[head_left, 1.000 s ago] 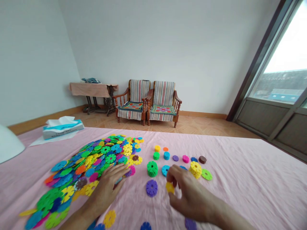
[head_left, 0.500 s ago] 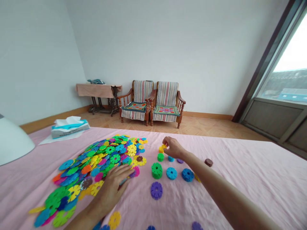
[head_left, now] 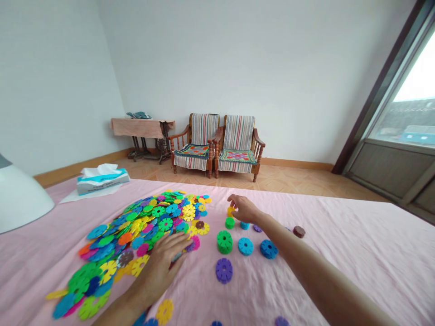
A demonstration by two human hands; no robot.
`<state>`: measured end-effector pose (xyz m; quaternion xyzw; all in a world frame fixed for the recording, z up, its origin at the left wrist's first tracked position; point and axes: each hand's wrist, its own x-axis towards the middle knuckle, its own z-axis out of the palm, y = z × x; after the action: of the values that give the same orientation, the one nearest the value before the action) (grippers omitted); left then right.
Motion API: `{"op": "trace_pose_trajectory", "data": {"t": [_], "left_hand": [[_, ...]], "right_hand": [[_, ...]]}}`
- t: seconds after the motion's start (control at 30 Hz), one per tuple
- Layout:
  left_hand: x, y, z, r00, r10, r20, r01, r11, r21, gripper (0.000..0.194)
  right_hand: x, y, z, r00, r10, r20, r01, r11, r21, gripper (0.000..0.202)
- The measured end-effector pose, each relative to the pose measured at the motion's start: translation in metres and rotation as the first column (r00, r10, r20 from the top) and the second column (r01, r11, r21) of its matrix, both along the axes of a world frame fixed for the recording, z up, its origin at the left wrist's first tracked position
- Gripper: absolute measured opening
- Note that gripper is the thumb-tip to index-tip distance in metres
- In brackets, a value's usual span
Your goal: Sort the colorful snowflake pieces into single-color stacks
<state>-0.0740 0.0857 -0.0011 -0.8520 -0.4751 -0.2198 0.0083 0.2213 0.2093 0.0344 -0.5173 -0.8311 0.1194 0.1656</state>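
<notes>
My right hand reaches to the far side of the cloth, its fingers closed at a yellow notched plastic disc. Just nearer stands a small green stack of discs. My left hand lies flat with fingers stretched over the right edge of a mixed heap of notched discs; a purple and pink disc shows by its fingertips. Between the hands are a larger green stack, a light blue stack, a darker blue stack and a purple stack.
A brown stack is right of my right forearm. A tissue box and a white rounded object stand at left on the pink cloth. Two wooden armchairs are beyond the table edge.
The view has shifted slightly, moving everything a little to the right. My right hand stays at the yellow disc, with its fingers slightly more extended. My left hand stays on the heap.
</notes>
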Motion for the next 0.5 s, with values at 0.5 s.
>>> {"op": "trace_pose_trajectory", "data": {"t": [0.5], "left_hand": [[0.002, -0.001, 0.001, 1.0, 0.001, 0.029, -0.001, 1.0, 0.018, 0.034]], "right_hand": [[0.017, -0.088, 0.037, 0.975, 0.018, -0.222, 0.022, 0.984, 0.175, 0.022]]}}
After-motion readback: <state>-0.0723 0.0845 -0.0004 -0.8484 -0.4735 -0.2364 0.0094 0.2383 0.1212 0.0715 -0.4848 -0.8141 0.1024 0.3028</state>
